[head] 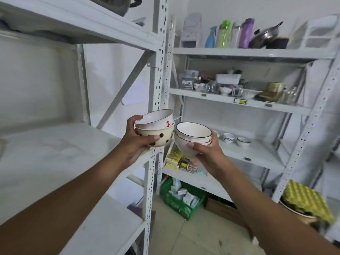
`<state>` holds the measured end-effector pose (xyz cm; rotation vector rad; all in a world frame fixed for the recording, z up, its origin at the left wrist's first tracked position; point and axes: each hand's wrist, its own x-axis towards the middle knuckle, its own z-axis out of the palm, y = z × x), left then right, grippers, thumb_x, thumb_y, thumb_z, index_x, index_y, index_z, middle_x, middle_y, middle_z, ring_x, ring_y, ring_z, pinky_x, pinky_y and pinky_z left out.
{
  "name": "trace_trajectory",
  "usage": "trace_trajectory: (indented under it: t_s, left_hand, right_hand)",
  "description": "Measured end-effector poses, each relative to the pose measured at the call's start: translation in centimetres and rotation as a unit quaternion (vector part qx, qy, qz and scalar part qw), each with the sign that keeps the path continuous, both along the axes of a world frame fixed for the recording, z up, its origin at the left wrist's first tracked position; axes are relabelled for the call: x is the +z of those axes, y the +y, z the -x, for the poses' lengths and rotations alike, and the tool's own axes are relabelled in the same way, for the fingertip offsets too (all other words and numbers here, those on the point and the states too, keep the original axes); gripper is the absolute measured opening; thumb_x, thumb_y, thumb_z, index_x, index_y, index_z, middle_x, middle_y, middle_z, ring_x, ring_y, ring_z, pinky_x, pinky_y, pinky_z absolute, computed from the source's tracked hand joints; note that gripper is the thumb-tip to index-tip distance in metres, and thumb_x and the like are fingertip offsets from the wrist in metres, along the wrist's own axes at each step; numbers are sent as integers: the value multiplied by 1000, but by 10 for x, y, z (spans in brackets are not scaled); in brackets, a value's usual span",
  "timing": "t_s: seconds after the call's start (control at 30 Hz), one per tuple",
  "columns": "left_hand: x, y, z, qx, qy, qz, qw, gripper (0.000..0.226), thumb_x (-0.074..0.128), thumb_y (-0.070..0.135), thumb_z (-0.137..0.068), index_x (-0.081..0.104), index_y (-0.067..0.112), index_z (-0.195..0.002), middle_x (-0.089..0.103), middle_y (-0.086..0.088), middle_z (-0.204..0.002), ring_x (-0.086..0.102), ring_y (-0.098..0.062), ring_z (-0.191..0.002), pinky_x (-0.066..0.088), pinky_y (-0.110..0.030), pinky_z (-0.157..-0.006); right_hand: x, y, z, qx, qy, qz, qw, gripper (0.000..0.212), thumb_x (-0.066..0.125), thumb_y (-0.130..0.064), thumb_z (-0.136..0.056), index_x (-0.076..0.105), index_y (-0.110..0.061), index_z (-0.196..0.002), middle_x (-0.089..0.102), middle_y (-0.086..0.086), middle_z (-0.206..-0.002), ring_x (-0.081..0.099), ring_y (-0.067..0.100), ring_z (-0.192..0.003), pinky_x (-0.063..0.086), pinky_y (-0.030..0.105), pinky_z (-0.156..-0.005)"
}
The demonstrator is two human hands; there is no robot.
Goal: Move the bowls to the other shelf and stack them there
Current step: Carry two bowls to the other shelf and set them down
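My left hand [137, 142] grips a stack of two bowls: a cream bowl with black dots [161, 136] below and a white bowl with a red character [156, 117] nested in it. My right hand [207, 153] holds a second pair of nested white bowls with dark rims [192, 132]. Both stacks hang in the air in front of the upright post [159, 74] between the two racks. Three small bowls [233, 139] stand on the right rack's shelf [257, 153]. The left rack's shelf [55, 153] lies below my left arm.
The right rack carries bottles [226, 34] and a pan [266, 35] on top, glasses and cups [239, 89] below, and packets [182, 161] on a lower shelf. A green crate [182, 199] and a cardboard box [222, 210] sit on the floor. Yellow egg trays [307, 201] are at the right.
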<state>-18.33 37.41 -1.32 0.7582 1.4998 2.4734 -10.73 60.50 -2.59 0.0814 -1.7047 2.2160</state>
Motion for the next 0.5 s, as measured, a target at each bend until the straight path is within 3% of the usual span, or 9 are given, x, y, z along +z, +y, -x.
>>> trace_trajectory:
  t_s: [0.1, 0.23, 0.4, 0.5]
  left_hand:
    - [-3, 32, 5, -23, 4, 3, 1000, 86, 84, 6, -42, 45, 37, -111, 41, -11, -133, 54, -24, -104, 56, -29, -60]
    - [-8, 76, 13, -19, 9, 6, 1000, 89, 85, 7, -39, 45, 38, -111, 41, -4, -132, 52, -21, -110, 56, -32, -66]
    - [-17, 129, 30, -7, 8, 15, 1000, 89, 82, -1, -47, 41, 35, -117, 38, -6, -139, 49, -26, -119, 58, -33, -70]
    - [-21, 157, 46, -15, 11, 21, 1000, 89, 86, 6, -42, 42, 39, -112, 41, 0, -131, 49, -24, -117, 57, -35, -72]
  right_hand:
    - [-3, 30, -7, -41, 7, 1, 999, 100, 85, 3, -59, 35, -15, -144, 58, 9, -132, 63, 23, -112, 60, 35, -75]
    - [-12, 73, -7, -90, 10, 22, 996, 105, 88, 1, -58, 33, -14, -146, 54, 14, -141, 58, 29, -123, 59, 39, -81]
    - [-23, 124, 3, -131, -3, 22, 991, 124, 99, -13, -42, 34, -12, -147, 55, 15, -141, 57, 32, -128, 59, 38, -81]
    - [-31, 154, 17, -139, -13, 14, 990, 118, 100, -12, -47, 36, -7, -147, 55, 21, -141, 56, 39, -129, 59, 45, -85]
